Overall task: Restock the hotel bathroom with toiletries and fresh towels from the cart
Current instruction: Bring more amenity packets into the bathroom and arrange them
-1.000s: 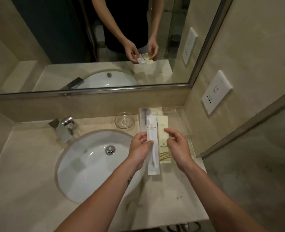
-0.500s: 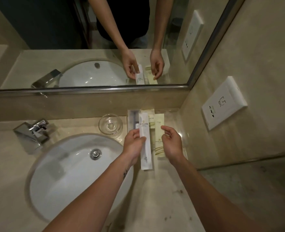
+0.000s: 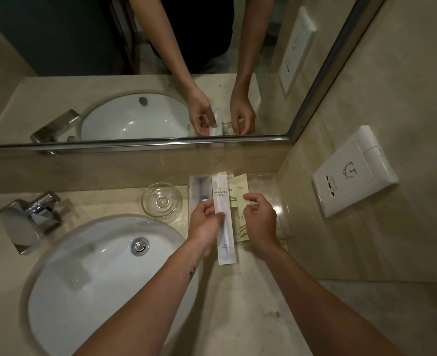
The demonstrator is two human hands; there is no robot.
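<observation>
My left hand (image 3: 205,222) pinches a long white toothbrush packet (image 3: 224,227) at its middle, holding it lengthwise over a clear tray (image 3: 268,187) on the vanity counter. My right hand (image 3: 259,219) pinches the edge of a cream sachet (image 3: 240,199) just right of the white packet. A second cream sachet lies under it, partly hidden. A clear-wrapped item with a blue handle (image 3: 200,187) lies at the tray's left side.
An empty glass dish (image 3: 161,200) stands left of the tray. The white basin (image 3: 104,273) and chrome faucet (image 3: 30,217) fill the counter's left. The mirror frame (image 3: 135,143) runs above the backsplash. A wall socket plate (image 3: 353,173) is on the right wall.
Both hands have carried the white packet and cream sachet farther back over the tray. The camera has tilted down and closer to the counter.
</observation>
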